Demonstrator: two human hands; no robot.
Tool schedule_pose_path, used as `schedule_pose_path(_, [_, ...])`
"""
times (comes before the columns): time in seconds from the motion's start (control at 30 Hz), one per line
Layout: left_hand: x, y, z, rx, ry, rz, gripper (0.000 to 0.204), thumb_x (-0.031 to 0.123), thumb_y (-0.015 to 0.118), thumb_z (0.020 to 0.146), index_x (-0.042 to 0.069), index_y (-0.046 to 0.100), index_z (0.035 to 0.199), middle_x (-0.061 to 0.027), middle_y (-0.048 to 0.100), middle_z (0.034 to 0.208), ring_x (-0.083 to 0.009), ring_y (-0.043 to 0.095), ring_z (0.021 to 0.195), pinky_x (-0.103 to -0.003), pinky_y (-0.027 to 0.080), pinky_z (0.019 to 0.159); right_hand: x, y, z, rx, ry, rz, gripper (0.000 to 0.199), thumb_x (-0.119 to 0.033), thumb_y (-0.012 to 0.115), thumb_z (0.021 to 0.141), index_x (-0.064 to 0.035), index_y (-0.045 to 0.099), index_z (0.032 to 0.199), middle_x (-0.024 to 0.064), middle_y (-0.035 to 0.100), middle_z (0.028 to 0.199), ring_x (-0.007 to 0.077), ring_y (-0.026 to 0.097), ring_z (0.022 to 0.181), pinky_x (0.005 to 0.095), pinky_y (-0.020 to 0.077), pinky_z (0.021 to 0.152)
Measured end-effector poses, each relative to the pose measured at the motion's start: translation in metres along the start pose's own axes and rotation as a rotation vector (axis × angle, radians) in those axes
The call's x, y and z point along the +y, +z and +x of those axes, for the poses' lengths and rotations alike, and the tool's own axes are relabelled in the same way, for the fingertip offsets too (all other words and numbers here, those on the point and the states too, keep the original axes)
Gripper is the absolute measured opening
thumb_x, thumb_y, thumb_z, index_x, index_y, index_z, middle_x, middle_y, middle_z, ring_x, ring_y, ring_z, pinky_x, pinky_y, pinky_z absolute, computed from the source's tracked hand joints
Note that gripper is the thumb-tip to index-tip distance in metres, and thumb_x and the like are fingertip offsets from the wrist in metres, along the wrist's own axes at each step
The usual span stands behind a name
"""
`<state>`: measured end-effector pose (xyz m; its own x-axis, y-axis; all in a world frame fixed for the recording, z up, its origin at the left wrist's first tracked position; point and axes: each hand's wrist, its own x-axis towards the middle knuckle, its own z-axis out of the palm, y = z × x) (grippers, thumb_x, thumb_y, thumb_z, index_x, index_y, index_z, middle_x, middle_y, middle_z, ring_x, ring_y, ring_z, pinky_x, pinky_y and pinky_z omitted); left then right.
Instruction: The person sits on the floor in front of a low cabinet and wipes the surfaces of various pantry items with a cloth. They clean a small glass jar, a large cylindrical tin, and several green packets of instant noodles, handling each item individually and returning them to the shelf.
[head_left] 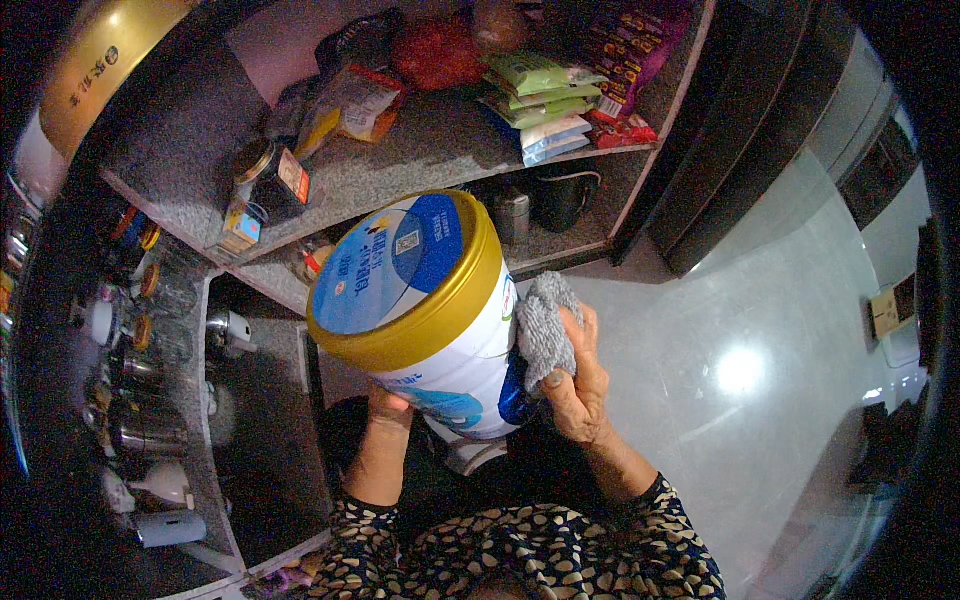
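**Tin held up, cloth pressed to its side**

Far left of the hands, jars (150, 290) and metal cups (140, 430) stand on a dark shelf (270, 450). The left hand (388, 405) comes up from below, forearm nearly upright, and cups the underside of the tin (430, 320); its fingers are mostly hidden beneath it. The tin is tilted, its blue lid with yellow rim facing up and left, between both hands. The right hand (575, 385) rises at a slant, wrist bent, fingers closed around a grey cloth (545, 320) that it presses against the tin's right side. Above the hands, packets (540, 105) lie on a stone shelf (420, 150). Right of them spreads pale glossy floor (740, 330).
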<state>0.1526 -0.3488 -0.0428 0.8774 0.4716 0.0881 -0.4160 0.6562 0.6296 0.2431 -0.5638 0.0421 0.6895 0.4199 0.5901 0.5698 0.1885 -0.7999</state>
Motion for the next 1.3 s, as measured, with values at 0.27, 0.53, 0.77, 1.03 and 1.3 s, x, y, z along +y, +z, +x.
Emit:
schedule_pose_path(0.27, [0.003, -0.007, -0.005, -0.108, 0.043, 0.043, 0.098, 0.033, 0.087, 0.052, 0.010, 0.039, 0.134, -0.0101, 0.047, 0.132, -0.0273, 0.044, 0.120, -0.045, 0.036, 0.100, 0.004, -0.003, 0.023, -0.078, 0.528, 0.382, 0.053, -0.035, 0.043, 0.090, 0.0019, 0.042, 0.129, 0.0158, 0.051, 0.124, 0.0231, 0.047, 0.114, 0.0326, 0.0329, 0.099])
schedule_pose_path(0.53, [0.000, -0.010, -0.011, -0.149, 0.043, 0.070, 0.097, 0.032, 0.087, 0.052, 0.009, 0.040, 0.134, -0.0104, 0.047, 0.132, -0.0276, 0.045, 0.120, -0.045, 0.036, 0.100, 0.034, 0.013, 0.026, -0.093, 0.847, 0.533, 0.048, -0.036, 0.044, 0.093, 0.0024, 0.049, 0.122, 0.0106, 0.059, 0.112, 0.0163, 0.056, 0.098, 0.0287, 0.0436, 0.086])
schedule_pose_path(0.77, [0.001, -0.014, -0.015, -0.164, 0.052, 0.076, 0.096, 0.031, 0.087, 0.052, 0.009, 0.040, 0.134, -0.0106, 0.048, 0.131, -0.0278, 0.045, 0.120, -0.045, 0.036, 0.100, 0.016, 0.019, 0.017, -0.085, 1.076, 0.576, 0.048, -0.039, 0.045, 0.093, 0.0022, 0.052, 0.117, 0.0089, 0.059, 0.111, 0.0156, 0.054, 0.098, 0.0302, 0.0427, 0.088])
schedule_pose_path(1.03, [-0.005, -0.022, -0.013, -0.204, 0.062, 0.072, 0.095, 0.030, 0.087, 0.053, 0.009, 0.040, 0.133, -0.0109, 0.048, 0.131, -0.0281, 0.045, 0.120, -0.045, 0.036, 0.100, 0.030, 0.010, 0.006, -0.138, 1.082, 0.575, 0.044, -0.036, 0.045, 0.091, 0.0022, 0.057, 0.109, 0.0112, 0.060, 0.112, 0.0193, 0.057, 0.091, 0.0333, 0.0439, 0.085])
schedule_pose_path(1.3, [-0.002, -0.029, -0.011, -0.274, 0.107, 0.059, 0.095, 0.029, 0.086, 0.053, 0.009, 0.041, 0.133, -0.0112, 0.048, 0.131, -0.0283, 0.045, 0.119, -0.045, 0.036, 0.100, 0.047, -0.003, -0.008, -0.093, 0.287, -0.472, 0.032, -0.027, 0.056, 0.084, -0.0039, 0.058, 0.107, 0.0142, 0.048, 0.095, 0.0299, 0.047, 0.089, 0.0382, 0.0402, 0.081])
